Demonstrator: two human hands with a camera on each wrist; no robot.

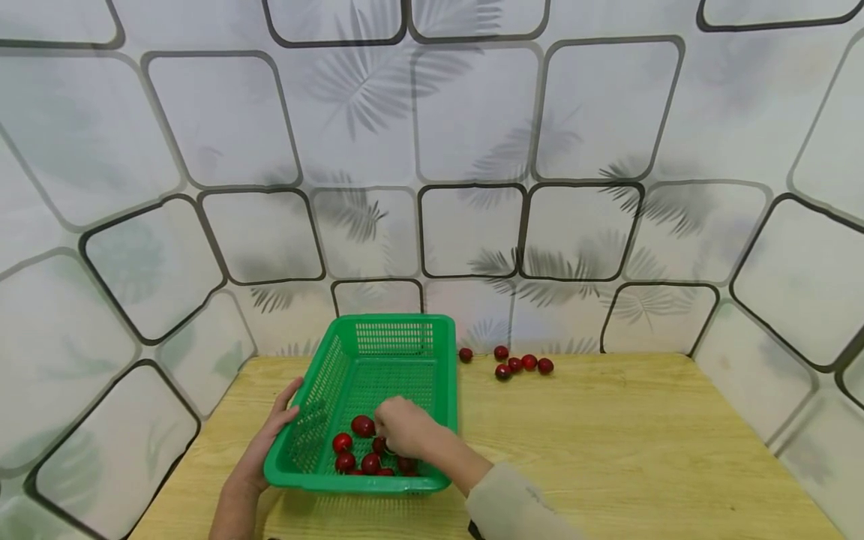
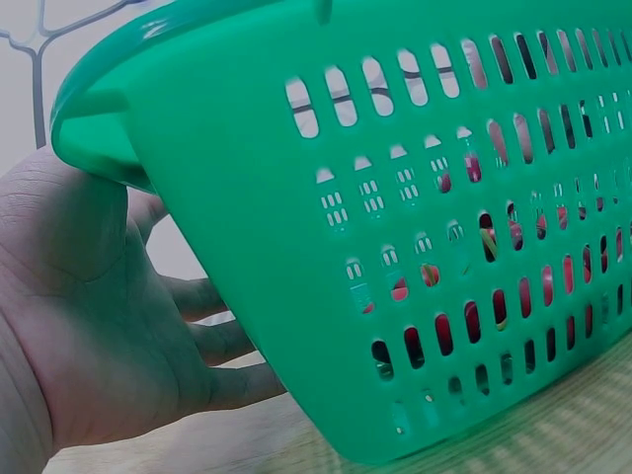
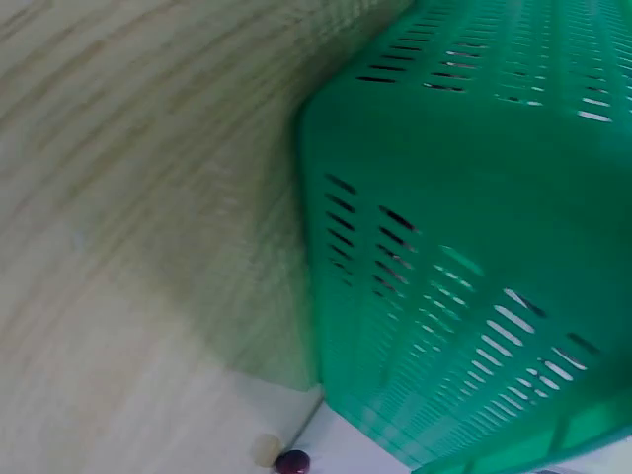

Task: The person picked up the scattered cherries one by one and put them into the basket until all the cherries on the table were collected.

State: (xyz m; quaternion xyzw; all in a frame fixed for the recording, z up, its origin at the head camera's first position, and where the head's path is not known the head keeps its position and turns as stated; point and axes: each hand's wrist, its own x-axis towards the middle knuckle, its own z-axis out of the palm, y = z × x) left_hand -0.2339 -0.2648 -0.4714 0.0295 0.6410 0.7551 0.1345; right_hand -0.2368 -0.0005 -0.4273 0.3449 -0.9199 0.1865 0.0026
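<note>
A green plastic basket [image 1: 378,375] with slotted walls stands on the table. Several dark red cherries [image 1: 362,426] lie in its near end, and some show through the slots in the left wrist view. Against the outside of the basket's left wall is my left hand [image 1: 263,442], its fingers fairly straight along the wall and its upper part partly behind the rim in the left wrist view. My right hand [image 1: 408,429] reaches over the right rim, fingers bent down beside a cherry [image 1: 379,445]. Its fingertips are hidden, and the right wrist view shows only the basket's outside.
On the wooden table [image 1: 607,435], several loose cherries [image 1: 515,365] lie to the right of the basket's far end, close to the back edge. A patterned cloth wall [image 1: 472,225] rises behind the table and along both sides.
</note>
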